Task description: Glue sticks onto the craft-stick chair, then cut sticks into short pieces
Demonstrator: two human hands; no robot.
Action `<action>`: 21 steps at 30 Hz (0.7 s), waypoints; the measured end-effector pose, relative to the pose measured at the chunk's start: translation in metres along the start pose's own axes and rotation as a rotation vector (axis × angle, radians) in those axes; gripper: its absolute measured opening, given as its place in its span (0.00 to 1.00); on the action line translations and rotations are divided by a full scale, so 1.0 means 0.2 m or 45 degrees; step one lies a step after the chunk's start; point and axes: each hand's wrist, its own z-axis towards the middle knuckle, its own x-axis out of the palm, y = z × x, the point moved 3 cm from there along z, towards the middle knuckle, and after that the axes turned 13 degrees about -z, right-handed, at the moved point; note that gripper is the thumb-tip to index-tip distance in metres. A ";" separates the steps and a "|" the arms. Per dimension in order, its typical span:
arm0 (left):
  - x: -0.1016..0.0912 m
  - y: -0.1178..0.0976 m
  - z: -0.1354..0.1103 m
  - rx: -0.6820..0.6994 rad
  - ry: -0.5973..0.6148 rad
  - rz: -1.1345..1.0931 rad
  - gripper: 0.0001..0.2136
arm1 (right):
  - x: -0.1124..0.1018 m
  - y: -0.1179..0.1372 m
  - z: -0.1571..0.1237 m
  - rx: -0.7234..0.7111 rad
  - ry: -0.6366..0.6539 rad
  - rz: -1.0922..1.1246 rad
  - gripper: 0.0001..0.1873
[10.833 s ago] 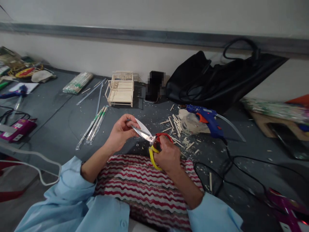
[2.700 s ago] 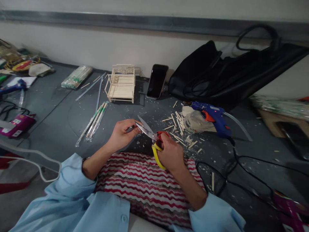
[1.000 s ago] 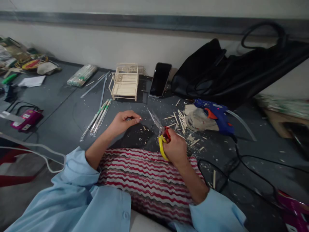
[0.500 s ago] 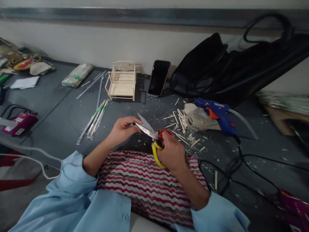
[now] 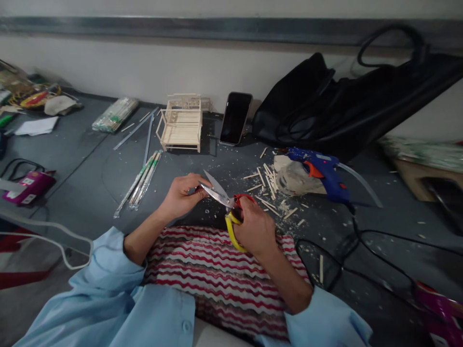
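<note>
My right hand (image 5: 255, 226) is wrapped round the red and yellow handles of a pair of scissors (image 5: 220, 193). The blades stand apart and point up and left. At their tips is my left hand (image 5: 185, 195), its thumb and fingers closed in a pinch; whatever they hold is too small or hidden to name. Cut pieces of thin wooden stick (image 5: 268, 180) lie scattered right of the scissors. Beyond my hands stands a small chair-like frame (image 5: 181, 127) built of such sticks.
Packed stick bundles (image 5: 139, 183) lie at left, with another pack (image 5: 115, 114) behind. A phone (image 5: 236, 118) leans against the wall beside a black bag (image 5: 307, 106). A blue glue gun (image 5: 321, 171) rests at right, its black cable (image 5: 383, 236) trailing. Striped cloth (image 5: 220, 274) covers my lap.
The view has shifted slightly. My hands and the scissors keep nearly the same pose, with the blades still apart at my left fingers.
</note>
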 end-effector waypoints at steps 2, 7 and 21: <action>0.00 -0.01 0.00 0.050 0.006 0.040 0.07 | 0.00 0.00 0.00 -0.002 0.003 -0.004 0.08; 0.00 0.00 0.01 0.104 0.016 0.099 0.07 | 0.00 0.00 0.00 -0.010 0.003 0.002 0.08; 0.01 -0.02 0.01 0.185 -0.027 0.091 0.07 | -0.02 0.01 -0.01 -0.031 -0.075 -0.029 0.08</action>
